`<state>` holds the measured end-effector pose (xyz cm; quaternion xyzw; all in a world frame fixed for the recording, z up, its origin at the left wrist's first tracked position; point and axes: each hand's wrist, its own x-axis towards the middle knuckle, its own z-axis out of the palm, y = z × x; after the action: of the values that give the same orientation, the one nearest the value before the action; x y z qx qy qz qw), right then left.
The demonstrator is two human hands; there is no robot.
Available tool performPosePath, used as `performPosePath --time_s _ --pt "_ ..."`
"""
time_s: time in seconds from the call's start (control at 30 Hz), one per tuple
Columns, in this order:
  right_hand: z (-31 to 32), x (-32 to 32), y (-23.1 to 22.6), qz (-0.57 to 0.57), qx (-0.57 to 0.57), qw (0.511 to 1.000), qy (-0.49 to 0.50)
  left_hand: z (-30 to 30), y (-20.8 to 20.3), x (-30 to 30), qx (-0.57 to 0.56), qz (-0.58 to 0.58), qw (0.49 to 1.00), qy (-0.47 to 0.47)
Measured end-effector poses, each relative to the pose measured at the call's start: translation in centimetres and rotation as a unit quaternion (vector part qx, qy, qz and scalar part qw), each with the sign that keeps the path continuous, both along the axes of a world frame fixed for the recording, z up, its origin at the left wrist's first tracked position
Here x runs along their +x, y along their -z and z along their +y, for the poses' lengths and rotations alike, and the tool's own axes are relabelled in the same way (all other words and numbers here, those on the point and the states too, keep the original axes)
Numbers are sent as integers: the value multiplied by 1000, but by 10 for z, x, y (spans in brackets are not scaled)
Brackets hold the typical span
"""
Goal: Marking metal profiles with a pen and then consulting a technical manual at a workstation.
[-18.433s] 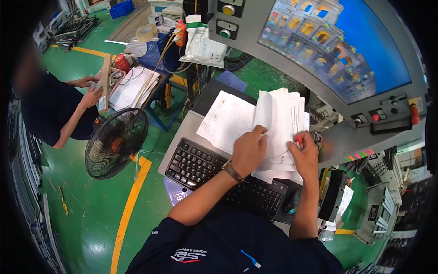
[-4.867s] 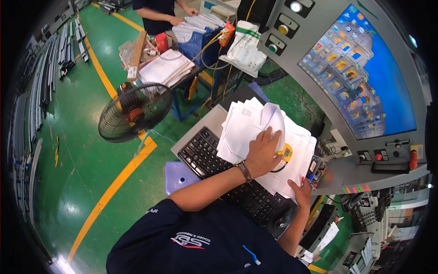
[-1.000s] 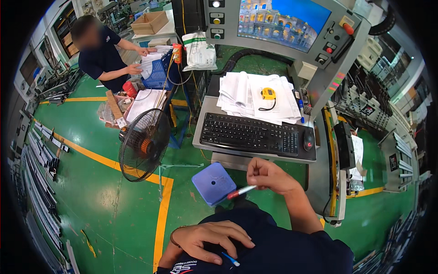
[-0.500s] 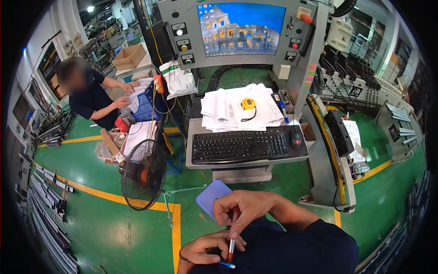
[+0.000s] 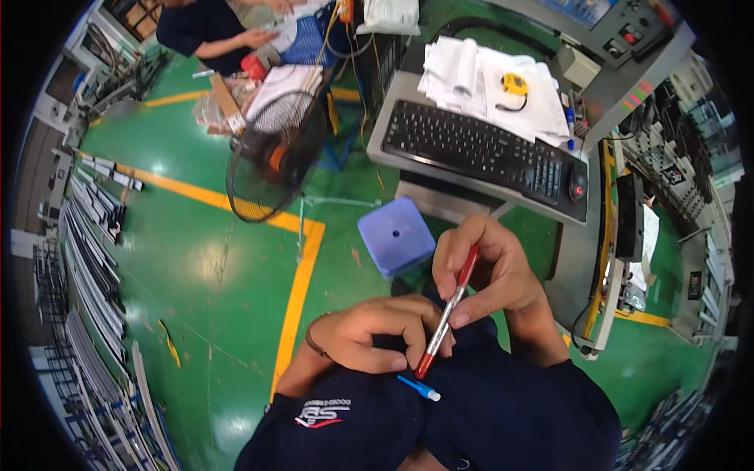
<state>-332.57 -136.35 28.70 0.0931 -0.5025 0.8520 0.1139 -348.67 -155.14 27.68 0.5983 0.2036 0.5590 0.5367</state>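
A slim red-and-silver pen is pinched between the thumb and fingers of my right hand, slanting in front of my chest. Close beside its lower end is my left hand, with fingers curled in near the front of my dark blue shirt. Whatever those fingers grip is hidden. Just below them, a light blue pen pokes out at the shirt front, only its upper part showing.
Ahead, a machine console shelf carries a keyboard, mouse, papers and yellow tape measure. A blue stool stands below. Left are a floor fan and a co-worker handling papers beside a blue basket.
The view has tipped down and turned, so the console sits higher and farther right. The red-and-silver pen shows more fully in my right hand.
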Motion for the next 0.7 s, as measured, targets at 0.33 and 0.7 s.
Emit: performPosePath --time_s 0.33,0.7 --pt "-24 -8 -1 93 4 993 68 -4 7 -4 14 3 999 -32" --pt "-25 -8 -24 160 202 960 108 -4 -1 -16 32 57 993 -99"
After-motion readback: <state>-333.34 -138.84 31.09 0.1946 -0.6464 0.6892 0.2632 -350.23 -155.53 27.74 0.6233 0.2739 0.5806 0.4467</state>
